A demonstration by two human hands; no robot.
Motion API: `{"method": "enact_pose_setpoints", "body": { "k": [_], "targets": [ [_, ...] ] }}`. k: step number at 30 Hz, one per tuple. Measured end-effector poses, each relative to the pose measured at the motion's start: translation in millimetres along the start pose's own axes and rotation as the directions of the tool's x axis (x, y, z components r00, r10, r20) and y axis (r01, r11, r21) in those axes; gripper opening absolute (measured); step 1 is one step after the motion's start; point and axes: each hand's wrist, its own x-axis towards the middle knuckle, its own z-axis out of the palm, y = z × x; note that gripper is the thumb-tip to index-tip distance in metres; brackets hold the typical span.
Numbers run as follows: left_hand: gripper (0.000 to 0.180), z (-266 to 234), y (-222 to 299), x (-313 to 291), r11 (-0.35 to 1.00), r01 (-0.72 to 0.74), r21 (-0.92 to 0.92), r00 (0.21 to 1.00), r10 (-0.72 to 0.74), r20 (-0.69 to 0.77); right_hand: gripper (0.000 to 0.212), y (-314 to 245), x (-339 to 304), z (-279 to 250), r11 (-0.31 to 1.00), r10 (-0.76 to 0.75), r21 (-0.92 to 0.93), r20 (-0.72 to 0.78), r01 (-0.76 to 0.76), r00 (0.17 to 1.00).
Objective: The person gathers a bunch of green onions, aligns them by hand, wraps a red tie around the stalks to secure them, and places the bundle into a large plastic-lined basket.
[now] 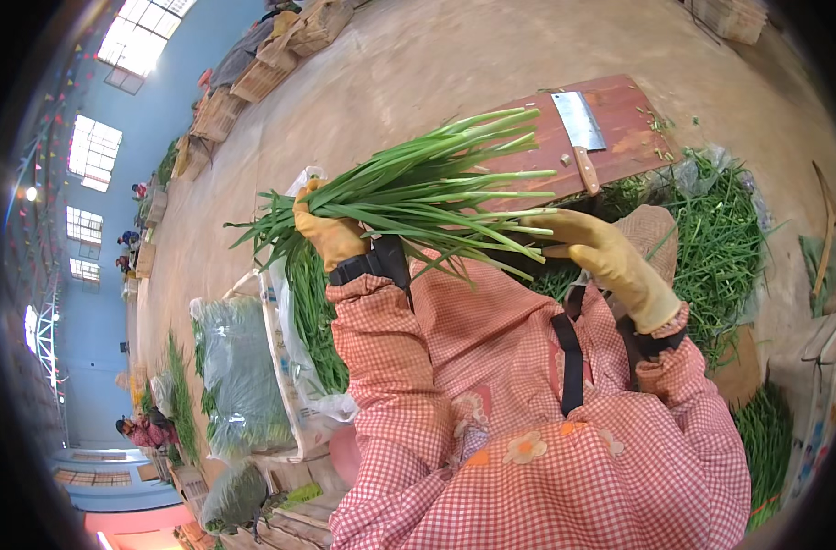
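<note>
A bunch of garlic chives [418, 183] lies across in front of me, its long flat green leaves toward the left and its pale stalk ends toward the right. My left hand [331, 229], in a yellow rubber glove, is closed around the leafy part. At the lower stalk ends is my right hand [610, 261], gloved alike, its fingers stretched out and the thumb apart. Its fingertips overlap a few stalks. Beyond the stalk ends a cleaver [580, 137] with a wooden handle rests on a reddish-brown board [528, 165]. Green scraps are scattered at the board's right edge.
A heap of loose greens [711, 247] lies at the right. To my left are an open white plastic bag [299, 312] of greens and a plastic-wrapped bale [244, 376]. Wooden crates [218, 115] line the blue wall. A person [148, 431] is at the far left.
</note>
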Motion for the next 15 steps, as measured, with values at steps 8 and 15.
{"method": "enact_pose_setpoints", "body": {
  "k": [8,15],
  "targets": [
    [0.011,21,11,-20,0.996,-0.043,-0.084,0.998,0.047,0.046,0.031,-7,25,50,0.979,0.117,0.185,-0.201,-0.08,0.973],
    [0.009,15,8,-1,0.861,0.236,-0.451,0.949,-0.105,0.296,0.016,4,25,41,0.793,-0.472,-0.472,-0.076,0.386,0.878]
  ]
}}
